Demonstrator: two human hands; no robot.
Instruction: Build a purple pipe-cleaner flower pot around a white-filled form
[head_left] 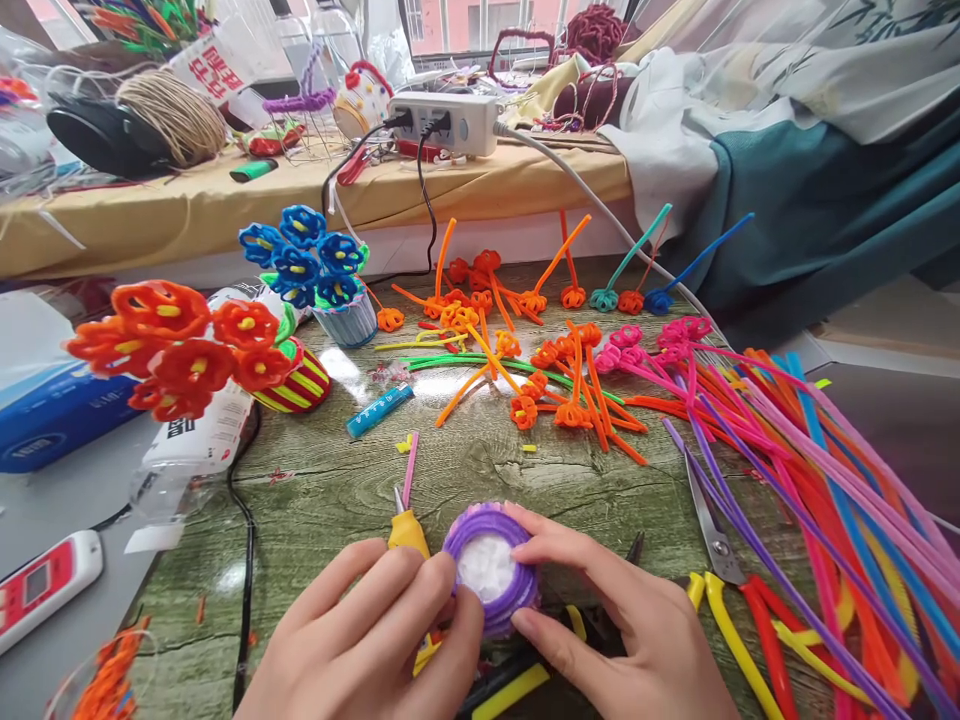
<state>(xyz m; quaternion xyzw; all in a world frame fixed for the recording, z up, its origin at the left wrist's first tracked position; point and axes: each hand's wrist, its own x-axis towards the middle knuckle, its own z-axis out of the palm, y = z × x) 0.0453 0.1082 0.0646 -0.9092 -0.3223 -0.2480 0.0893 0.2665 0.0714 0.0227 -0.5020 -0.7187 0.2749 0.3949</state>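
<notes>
Between my two hands is a small round cup (486, 566), its rim wrapped in purple pipe cleaner, with a white middle facing up. My left hand (382, 625) pinches its left side with fingers bent together. On the right side, the thumb and fingers of my right hand (607, 610) close round the rim. Just behind my left hand lies a yellow glue gun (406, 530) with a metal nozzle, partly hidden, and a short pink pipe-cleaner piece (410, 468) touches its tip. Yellow-handled pliers (517, 692) lie partly covered beneath my hands.
Scissors (720, 550) and bundled coloured pipe cleaners (825, 500) lie at right. Orange pipe-cleaner flowers (574, 410) spread across the middle, near a blue lighter (379, 410). Potted orange flowers (180, 350) and blue flowers (304, 260) stand at left. A power strip (446, 122) sits on the ledge.
</notes>
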